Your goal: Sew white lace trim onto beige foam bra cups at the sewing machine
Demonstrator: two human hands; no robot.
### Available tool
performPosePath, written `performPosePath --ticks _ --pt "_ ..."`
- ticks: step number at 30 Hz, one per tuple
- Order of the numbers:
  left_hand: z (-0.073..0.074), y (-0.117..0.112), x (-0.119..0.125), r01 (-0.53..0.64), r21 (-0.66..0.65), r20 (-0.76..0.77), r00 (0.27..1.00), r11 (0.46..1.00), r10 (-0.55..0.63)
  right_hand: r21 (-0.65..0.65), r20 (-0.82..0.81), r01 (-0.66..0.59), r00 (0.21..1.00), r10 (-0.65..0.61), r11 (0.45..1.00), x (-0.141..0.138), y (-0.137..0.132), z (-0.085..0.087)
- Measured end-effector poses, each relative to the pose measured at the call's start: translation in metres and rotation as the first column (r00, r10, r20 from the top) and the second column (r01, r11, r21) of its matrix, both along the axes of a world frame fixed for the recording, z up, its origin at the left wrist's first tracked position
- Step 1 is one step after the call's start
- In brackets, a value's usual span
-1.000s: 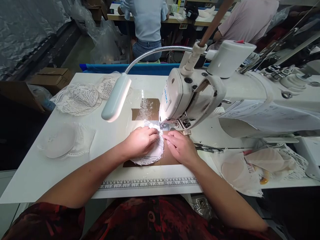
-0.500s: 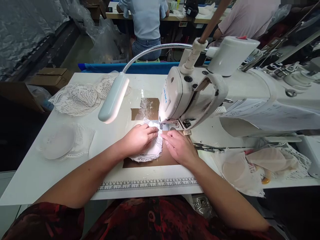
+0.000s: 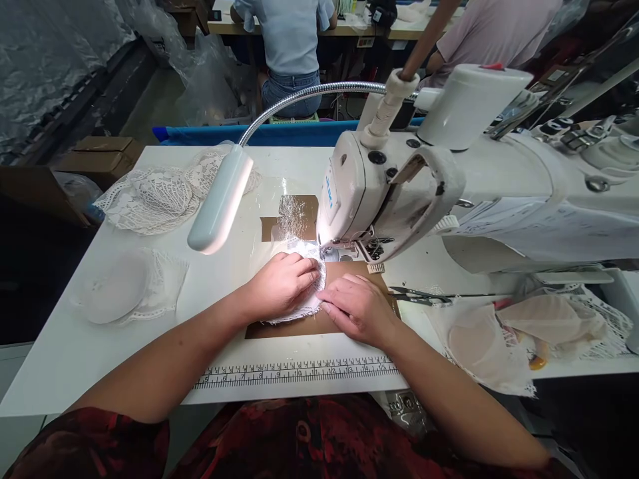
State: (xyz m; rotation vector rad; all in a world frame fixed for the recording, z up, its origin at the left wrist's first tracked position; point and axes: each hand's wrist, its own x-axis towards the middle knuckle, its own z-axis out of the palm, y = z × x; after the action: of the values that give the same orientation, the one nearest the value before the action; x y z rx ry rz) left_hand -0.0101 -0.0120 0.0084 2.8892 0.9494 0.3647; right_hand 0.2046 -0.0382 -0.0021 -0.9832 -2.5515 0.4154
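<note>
white lace-edged fabric piece (image 3: 310,303) under the left hand (image 3: 285,286), white metal sewing-machine head (image 3: 352,189) beyond
fingers together, that hand probably keeps it flat; the right hand (image 3: 360,307) touches its edge, likely steadying; whether either pinches, i cannot tell.

1 left hand (image 3: 285,285) and 1 right hand (image 3: 360,309), with 1 lace piece (image 3: 310,305) at them. 1 table (image 3: 214,266), 1 sewing machine (image 3: 352,189), 1 lamp (image 3: 219,199), 1 ruler strip (image 3: 299,373), 2 co-workers (image 3: 289,43). The lace heap (image 3: 150,199) overlaps too much to count.
</note>
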Motion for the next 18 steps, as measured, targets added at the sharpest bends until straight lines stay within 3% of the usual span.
performPosePath --ticks 7,18 --pt "0.0017 0.0002 -0.0007 0.018 -0.024 -0.029 0.999 1.000 -0.019 0.042 0.133 0.225 0.965 -0.228 0.974 -0.0033 0.0046 0.0009" --pt "0.0001 0.0035 -0.0004 0.007 -0.013 -0.049 0.999 1.000 -0.008 0.070 0.201 0.234 0.949 -0.244 0.970 -0.0070 0.0077 -0.0003"
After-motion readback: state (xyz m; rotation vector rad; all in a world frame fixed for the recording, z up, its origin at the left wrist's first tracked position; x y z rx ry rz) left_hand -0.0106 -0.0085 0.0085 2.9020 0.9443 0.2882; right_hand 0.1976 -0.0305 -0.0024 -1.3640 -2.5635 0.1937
